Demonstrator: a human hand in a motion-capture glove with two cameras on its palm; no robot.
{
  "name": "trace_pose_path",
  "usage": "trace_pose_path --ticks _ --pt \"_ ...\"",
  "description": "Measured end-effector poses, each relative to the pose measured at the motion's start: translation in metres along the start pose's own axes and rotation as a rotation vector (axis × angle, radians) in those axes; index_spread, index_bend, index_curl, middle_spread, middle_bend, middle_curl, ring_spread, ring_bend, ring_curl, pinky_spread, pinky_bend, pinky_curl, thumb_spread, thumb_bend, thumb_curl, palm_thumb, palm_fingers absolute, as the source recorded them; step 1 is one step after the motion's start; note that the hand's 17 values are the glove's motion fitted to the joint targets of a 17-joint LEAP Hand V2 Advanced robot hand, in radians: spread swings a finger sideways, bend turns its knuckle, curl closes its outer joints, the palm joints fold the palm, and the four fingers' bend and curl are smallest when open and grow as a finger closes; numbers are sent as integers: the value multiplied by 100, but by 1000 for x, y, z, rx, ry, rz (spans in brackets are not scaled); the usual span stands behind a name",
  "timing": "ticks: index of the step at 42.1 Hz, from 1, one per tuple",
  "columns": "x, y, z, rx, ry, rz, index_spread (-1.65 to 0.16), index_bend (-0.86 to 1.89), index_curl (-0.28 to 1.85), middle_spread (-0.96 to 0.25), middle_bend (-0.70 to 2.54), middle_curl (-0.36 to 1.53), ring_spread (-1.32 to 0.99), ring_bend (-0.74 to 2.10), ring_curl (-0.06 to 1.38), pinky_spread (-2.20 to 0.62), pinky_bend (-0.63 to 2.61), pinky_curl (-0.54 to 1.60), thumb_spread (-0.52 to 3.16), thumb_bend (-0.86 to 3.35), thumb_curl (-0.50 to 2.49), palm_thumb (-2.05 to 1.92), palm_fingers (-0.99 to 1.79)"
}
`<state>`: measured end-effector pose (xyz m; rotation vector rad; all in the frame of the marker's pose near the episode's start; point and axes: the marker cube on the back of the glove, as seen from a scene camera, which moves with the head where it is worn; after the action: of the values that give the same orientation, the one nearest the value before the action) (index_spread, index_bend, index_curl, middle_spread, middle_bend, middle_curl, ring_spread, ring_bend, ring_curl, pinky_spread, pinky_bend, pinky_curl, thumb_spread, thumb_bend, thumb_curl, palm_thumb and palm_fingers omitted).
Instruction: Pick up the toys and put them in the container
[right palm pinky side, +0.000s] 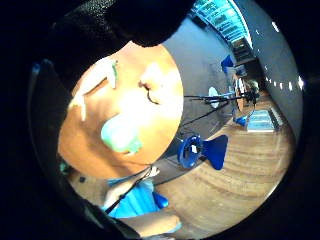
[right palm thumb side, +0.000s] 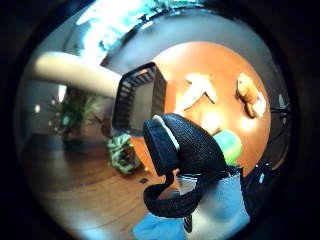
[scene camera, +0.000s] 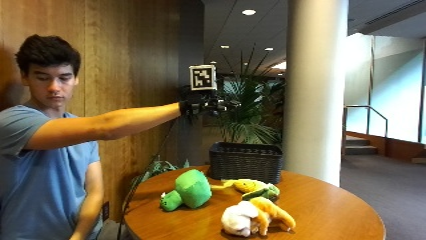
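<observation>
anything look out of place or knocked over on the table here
Nothing stands out. The green plush toy, the yellow and green plush and the white and orange plush lie loose on the round table beside the upright dark wicker basket.

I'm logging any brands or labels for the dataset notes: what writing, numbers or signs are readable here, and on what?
None: no readable word, number or brand shows on the green plush toy, the yellow plush toy, the white and orange plush toy or the dark woven basket.
</observation>
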<state>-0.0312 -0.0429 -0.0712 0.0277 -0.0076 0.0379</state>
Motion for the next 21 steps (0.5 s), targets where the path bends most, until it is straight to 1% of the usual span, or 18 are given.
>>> trace_pose_path --ticks 2,4,9,12,16,21 --pt "-19 -22 -35 14 -22 27 -18 12 5 2 17 6 1 15 1 4 77 20 70 -3 2 -4 -2" --pt "-25 -28 -46 19 -35 21 -20 13 6 2 18 8 1 16 2 5 80 22 80 -3 3 -4 -4" --pt "-22 -23 -47 23 -43 -149 -23 14 9 3 19 11 1 18 3 6 85 26 97 -3 5 -4 -7" --pt "-13 -25 -45 27 16 -128 -24 14 11 3 19 13 1 18 4 6 87 27 104 -3 7 -5 -8" --pt "-27 -22 -49 21 -96 -179 -25 14 13 3 19 16 1 19 6 6 88 28 110 -4 8 -5 -8" --pt "-11 -29 -46 20 26 -64 -27 9 13 2 19 19 1 20 8 6 90 29 114 -3 10 -4 -11"
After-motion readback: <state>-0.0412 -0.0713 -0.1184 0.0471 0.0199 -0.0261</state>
